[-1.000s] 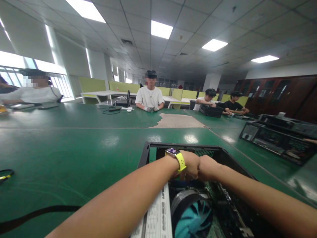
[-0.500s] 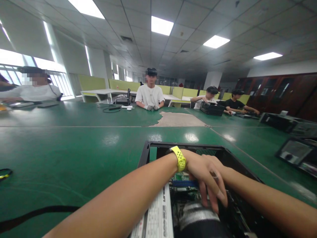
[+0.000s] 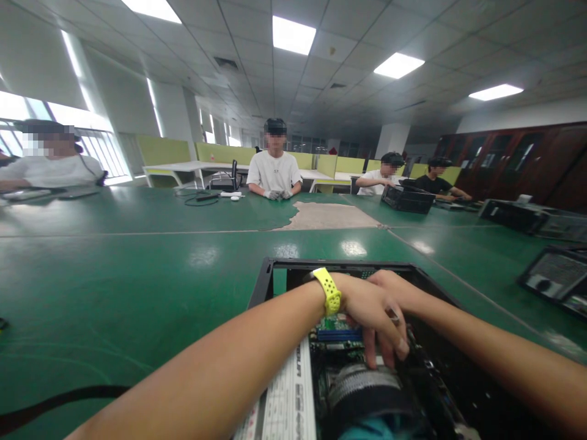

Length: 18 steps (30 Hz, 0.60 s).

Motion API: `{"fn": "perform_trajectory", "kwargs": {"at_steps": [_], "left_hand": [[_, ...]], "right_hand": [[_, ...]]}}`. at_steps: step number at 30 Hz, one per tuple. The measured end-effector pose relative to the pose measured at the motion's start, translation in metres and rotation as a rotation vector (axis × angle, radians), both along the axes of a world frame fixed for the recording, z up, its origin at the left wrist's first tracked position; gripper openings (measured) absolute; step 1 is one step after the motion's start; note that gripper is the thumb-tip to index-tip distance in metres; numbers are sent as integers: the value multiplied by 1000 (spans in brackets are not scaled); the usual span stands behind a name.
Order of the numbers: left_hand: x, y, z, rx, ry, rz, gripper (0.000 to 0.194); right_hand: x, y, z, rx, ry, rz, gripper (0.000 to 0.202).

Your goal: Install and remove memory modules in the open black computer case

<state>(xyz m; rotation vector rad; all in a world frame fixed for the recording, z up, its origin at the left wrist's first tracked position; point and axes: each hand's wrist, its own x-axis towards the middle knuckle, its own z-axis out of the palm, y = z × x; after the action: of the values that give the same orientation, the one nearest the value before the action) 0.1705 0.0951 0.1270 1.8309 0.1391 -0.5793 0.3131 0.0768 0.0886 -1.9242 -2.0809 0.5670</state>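
The fingers (image 3: pixel 387 342) of the left hand (image 3: pixel 371 308) are spread and point downward into the open computer case (image 3: pixel 270 278), lower centre of the frame. Their tips rest at the upper edge of the round CPU cooler (image 3: pixel 367 391), whose finned ring lies directly below them. The right hand (image 3: pixel 389 282) sits just behind the left hand and is largely covered by it; whether its fingers are spread or closed cannot be determined. A small dark item shows between the two hands, too blurred to identify.

A yellow watch strap (image 3: pixel 331 292) encircles the left wrist. Blue memory slots (image 3: pixel 338 334) lie beneath the left palm, left of the fingertips. A white labelled power supply (image 3: pixel 287 397) runs along the left side of the cooler.

The case stands on a green table (image 3: pixel 137 281). A black cable (image 3: pixel 55 400) lies at the lower left. Further computer cases (image 3: pixel 554 278) sit at the right edge. Several seated people (image 3: pixel 274 168) occupy the far side of the table.
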Motion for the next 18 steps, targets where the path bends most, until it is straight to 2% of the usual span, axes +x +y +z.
{"fn": "perform_trajectory", "kwargs": {"at_steps": [5, 7, 11, 13, 15, 16, 18], "left_hand": [[0, 12, -8, 385, 31, 105, 9], [0, 14, -9, 403, 40, 107, 9], [2, 7, -5, 276, 51, 99, 9], [2, 4, -2, 391, 19, 78, 10], [0, 4, 0, 616, 6, 68, 8], [-1, 6, 0, 714, 15, 74, 6], [-4, 10, 1, 804, 42, 91, 4]], "right_hand": [[-8, -7, 7, 27, 273, 6, 64], [-13, -11, 13, 41, 369, 12, 64], [-20, -16, 29, 3, 579, 70, 61], [-21, -16, 32, -7, 485, 161, 62], [-19, -13, 29, 26, 215, 196, 66], [-17, -12, 26, 42, 74, 180, 66], [-12, -9, 18, 34, -125, 118, 59]]}}
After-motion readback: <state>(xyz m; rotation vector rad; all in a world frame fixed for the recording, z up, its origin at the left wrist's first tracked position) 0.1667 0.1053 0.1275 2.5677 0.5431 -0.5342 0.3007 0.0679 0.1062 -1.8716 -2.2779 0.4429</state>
